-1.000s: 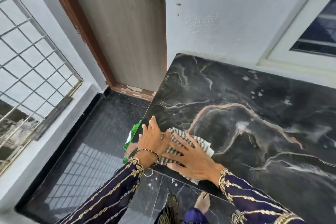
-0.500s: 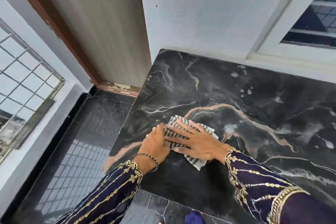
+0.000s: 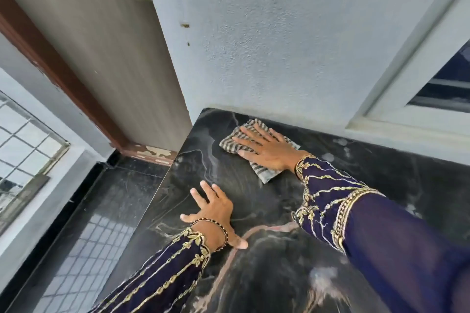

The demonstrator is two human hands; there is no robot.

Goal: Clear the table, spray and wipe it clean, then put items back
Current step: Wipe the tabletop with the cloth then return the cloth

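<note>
A black marble table [image 3: 254, 274] with pale and pink veins fills the lower right. At its far left corner lies a striped grey-and-white cloth [image 3: 232, 141]. My right hand [image 3: 267, 150] presses flat on that cloth, fingers spread and pointing left. My left hand [image 3: 216, 211] rests flat on the bare marble near the table's left edge, fingers apart, holding nothing. Both arms wear dark blue sleeves with gold embroidery.
A pale blue wall [image 3: 279, 46] runs along the table's far edge, with a white window frame [image 3: 407, 99] at the right. A door [image 3: 101, 46] with a brown frame stands at left. Dark tiled floor [image 3: 89, 223] lies beside the table, a grilled window [image 3: 23, 150] beyond.
My right hand slid the cloth from the near left edge up to the far left corner by the wall. My left hand left the cloth and now rests on bare marble.
</note>
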